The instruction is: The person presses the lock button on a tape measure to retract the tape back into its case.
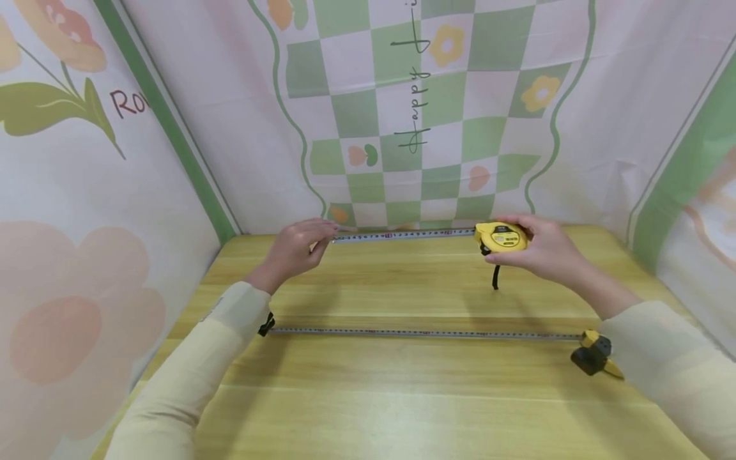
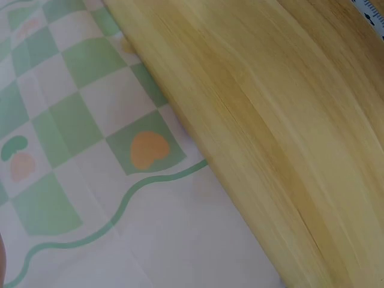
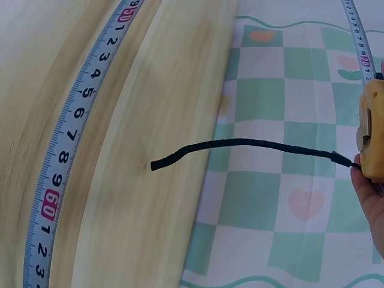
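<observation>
My right hand [image 1: 547, 250] grips a yellow tape measure [image 1: 506, 237] by its case, fingers above and thumb below, near the far edge of the table. From the case a metal blade [image 1: 411, 235] runs out to the left. At the blade's free end, my left hand [image 1: 296, 249] pinches the tip between thumb and fingers. A black wrist strap [image 3: 252, 143] dangles from the case in the right wrist view, where only part of the thumb side of the hand shows. The left wrist view shows mostly tabletop and cloth.
A second tape measure [image 1: 595, 351], yellow and black, lies on the wooden table [image 1: 391, 409] by my right sleeve. Its long blade [image 1: 425, 333] stretches left to a small black piece [image 1: 266, 324] beside my left sleeve. Patterned cloth [image 1: 397, 115] hangs behind the table.
</observation>
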Demonstrator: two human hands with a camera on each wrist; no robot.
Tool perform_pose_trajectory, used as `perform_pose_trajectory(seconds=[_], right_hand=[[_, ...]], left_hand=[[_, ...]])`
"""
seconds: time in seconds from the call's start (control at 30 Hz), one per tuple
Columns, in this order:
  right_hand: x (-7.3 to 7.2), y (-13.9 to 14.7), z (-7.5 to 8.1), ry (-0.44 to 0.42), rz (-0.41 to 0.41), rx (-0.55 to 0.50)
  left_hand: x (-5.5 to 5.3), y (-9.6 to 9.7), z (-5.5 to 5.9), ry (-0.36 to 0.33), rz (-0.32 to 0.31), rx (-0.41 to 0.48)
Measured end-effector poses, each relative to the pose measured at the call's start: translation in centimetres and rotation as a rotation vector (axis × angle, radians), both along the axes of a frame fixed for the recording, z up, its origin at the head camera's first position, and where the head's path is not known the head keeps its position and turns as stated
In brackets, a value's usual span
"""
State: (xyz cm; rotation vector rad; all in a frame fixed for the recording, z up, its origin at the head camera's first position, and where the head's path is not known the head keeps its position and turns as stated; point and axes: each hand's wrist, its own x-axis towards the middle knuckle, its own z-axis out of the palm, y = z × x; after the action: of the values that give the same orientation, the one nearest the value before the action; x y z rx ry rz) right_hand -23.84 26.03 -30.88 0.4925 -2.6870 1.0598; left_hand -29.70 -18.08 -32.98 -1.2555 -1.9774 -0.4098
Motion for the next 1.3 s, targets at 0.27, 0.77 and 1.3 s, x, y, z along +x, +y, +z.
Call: perform_pose_trajectory(seconds=[0.27, 0.77, 1.3], right_hand=[[0.0, -0.2, 0.0, -0.024, 0.006, -0.021], [-0.2, -0.7, -0.3, -0.039, -0.001, -0.022], [-0.2, -1.5, -0.4, -0.050, -0.004, -0.037]], left_hand=[[0.0, 0.3, 0.0, -0.013, 0.000, 0.007], [-0.2, 1.5, -0.2, -0.006, -0.002, -0.004], [-0.4, 2.6, -0.3, 0.002, -0.019, -0.007]])
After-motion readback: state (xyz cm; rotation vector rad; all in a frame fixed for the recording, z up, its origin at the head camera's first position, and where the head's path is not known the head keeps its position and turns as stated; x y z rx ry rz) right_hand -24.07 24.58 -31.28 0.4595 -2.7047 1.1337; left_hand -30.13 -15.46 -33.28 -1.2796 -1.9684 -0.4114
